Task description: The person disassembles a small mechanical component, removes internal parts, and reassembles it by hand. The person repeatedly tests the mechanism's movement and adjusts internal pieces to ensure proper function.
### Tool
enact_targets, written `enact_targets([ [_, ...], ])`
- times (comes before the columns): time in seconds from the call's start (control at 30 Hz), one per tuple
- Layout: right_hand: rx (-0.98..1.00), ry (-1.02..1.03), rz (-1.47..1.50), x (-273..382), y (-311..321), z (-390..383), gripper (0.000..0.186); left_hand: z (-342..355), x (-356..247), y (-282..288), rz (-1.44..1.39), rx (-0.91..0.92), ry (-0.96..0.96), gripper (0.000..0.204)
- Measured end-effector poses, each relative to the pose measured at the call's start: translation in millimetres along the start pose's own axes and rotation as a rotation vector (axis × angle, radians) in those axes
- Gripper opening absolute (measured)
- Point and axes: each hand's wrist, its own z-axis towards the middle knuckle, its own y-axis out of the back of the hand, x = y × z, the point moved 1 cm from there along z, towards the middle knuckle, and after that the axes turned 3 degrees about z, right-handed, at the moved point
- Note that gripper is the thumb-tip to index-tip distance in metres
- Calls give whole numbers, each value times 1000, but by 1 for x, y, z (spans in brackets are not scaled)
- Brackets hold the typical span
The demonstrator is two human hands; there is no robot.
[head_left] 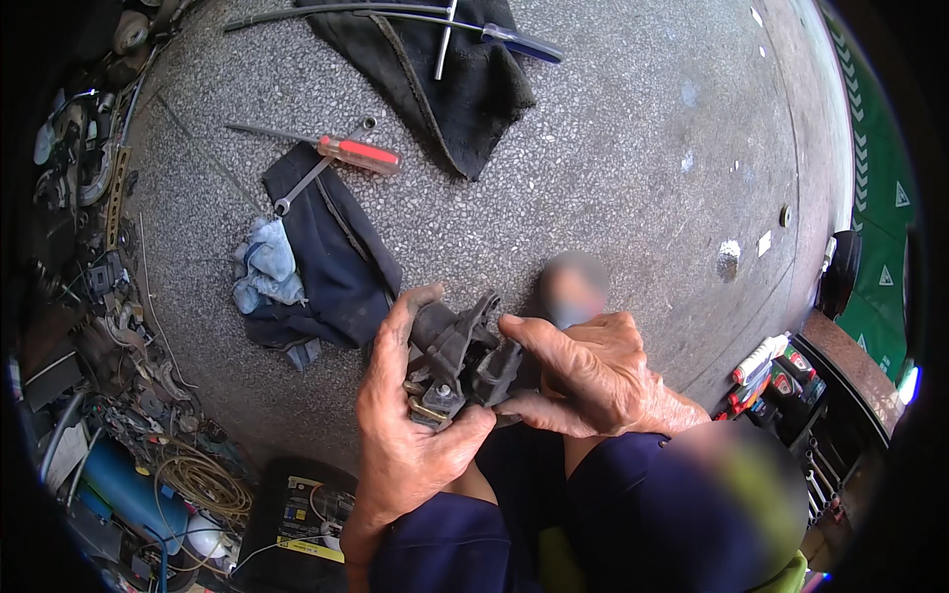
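Observation:
A dark, greasy metal car part, with a cylinder-like body and a bolt, is held up in front of me; its exact kind is unclear. My left hand wraps round its left side, thumb along the lower edge. At its right side, my right hand pinches a black piece with thumb and fingers. Whether the two pieces are joined cannot be made out. Beyond my left hand, a dark cloth lies on the speckled floor with a light blue rag on it.
A red-handled screwdriver crosses a wrench by the dark cloth. Farther off, a blue-handled screwdriver and a metal rod lie over black cloth. Piled parts and coiled cable line the left; bottles stand right.

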Motion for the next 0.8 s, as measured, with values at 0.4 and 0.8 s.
enact_targets([
  [0.4, 78, -113, 29, 12, 7, 9, 62, -3, -4, 4, -390, 89, 230, 78],
  [0.8, 91, -51, -76, 16, 4, 14, 59, -1, -3, 0, -304, 47, 193, 72],
])
